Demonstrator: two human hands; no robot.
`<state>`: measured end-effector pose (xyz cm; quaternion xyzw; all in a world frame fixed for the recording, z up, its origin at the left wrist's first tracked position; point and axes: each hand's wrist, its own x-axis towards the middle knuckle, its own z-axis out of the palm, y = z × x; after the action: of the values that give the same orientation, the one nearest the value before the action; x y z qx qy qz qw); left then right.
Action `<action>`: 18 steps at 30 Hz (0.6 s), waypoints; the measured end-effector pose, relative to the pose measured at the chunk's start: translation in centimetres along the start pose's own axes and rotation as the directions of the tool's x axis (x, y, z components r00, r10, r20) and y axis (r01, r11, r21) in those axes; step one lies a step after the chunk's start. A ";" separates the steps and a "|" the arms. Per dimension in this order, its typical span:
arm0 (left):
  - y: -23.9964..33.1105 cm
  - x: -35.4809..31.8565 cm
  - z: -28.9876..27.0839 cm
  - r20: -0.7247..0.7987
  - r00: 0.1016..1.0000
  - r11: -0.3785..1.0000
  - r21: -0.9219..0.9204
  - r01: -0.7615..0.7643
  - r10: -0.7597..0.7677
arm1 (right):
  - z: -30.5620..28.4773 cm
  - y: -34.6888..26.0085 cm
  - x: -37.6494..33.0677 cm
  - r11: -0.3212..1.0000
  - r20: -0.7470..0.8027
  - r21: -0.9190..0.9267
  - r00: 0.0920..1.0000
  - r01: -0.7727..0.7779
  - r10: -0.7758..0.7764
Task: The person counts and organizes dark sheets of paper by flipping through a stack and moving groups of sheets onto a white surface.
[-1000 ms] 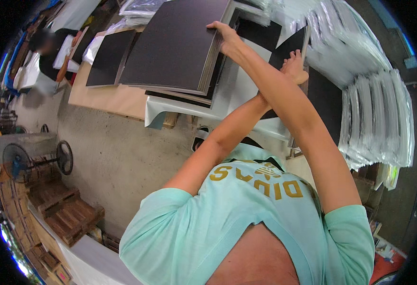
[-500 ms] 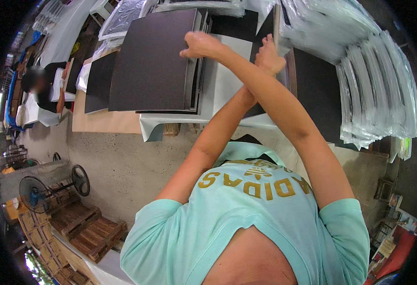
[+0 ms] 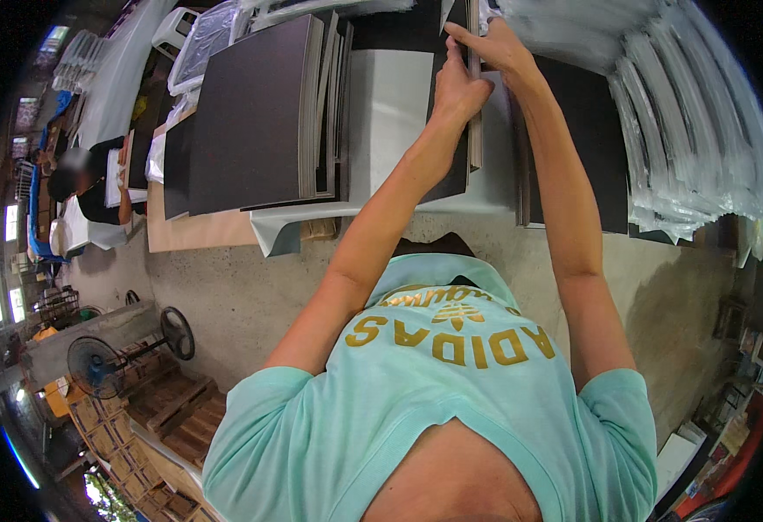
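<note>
Reaching to the upper centre of the frame, both hands work at a narrow upright stack of dark boards (image 3: 471,130) standing on edge on the white table (image 3: 390,104).

1. Left hand (image 3: 453,87): fingers curled against the near face of the upright boards, apparently pinching one board edge; the exact grip is hidden by the knuckles.
2. Right hand (image 3: 496,50): fingers narrow, thumb and forefinger pinching the top edge of the same stack.
3. Large stack of black sheets (image 3: 260,113): lies flat at upper left, touched by neither hand.
4. Bagged white packs (image 3: 703,130): fanned along the upper right edge, well apart from both hands.

Progress, as a judgement: sorting is mid-course. 1 pile is built at upper left; the upright boards are not yet cleared.

Change from 1 second ago: the left hand has left the corner of the large flat stack and joined the right hand at the upright boards. A seated person (image 3: 94,187) works at far left.
</note>
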<state>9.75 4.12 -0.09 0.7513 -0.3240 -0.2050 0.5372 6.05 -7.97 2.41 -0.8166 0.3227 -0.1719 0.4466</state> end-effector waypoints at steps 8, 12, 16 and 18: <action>-4.7 -3.3 0.3 0.193 0.978 0.827 -0.560 0.043 0.080 | 0.1 4.3 -0.7 0.993 -0.130 -0.110 0.990 0.048 -0.062; -13.2 -5.0 0.0 -0.069 0.981 0.966 -0.199 0.165 -0.182 | 0.7 3.7 -1.3 0.969 -0.048 -0.239 0.996 0.061 -0.075; -14.0 -7.5 -2.8 -0.120 0.986 0.914 0.401 -0.058 0.115 | 0.3 4.4 -2.2 0.971 -0.125 -0.230 0.988 0.059 -0.090; -9.4 -8.4 -6.9 -0.034 0.941 0.598 0.779 -0.187 0.337 | -0.3 5.7 -2.6 0.980 -0.168 -0.198 0.986 -0.013 -0.021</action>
<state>10.92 16.71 -6.94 0.8662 -0.4378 0.1007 0.2187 1.80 -8.67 -2.21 -0.8402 0.3733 -0.2086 0.3335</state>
